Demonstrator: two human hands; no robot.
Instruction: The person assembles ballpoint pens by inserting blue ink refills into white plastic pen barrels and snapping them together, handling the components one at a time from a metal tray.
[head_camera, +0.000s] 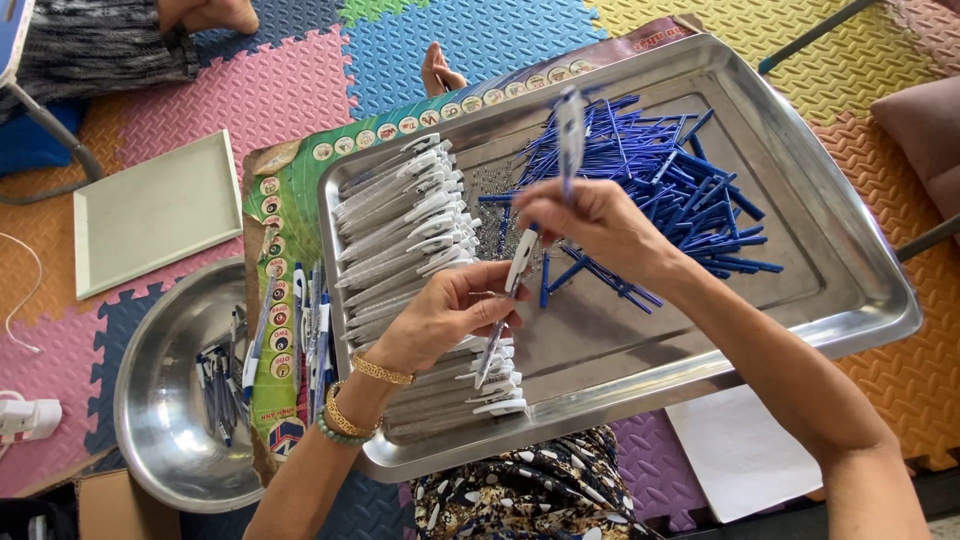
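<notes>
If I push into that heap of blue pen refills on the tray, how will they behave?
The blue refills are thin round sticks lying loose and crisscrossed, so they would probably scatter and roll. The steel tray looks smooth, so they likely slide easily; its raised rim should stop them. Each seems very light.

Foam-mat floor (300, 70) under steel tray (850, 290)

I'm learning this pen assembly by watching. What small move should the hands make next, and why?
Probably bring the right hand's pen part down onto the pen barrel in the left hand: both hands hold a piece, raised and apart above the steel tray.
</notes>
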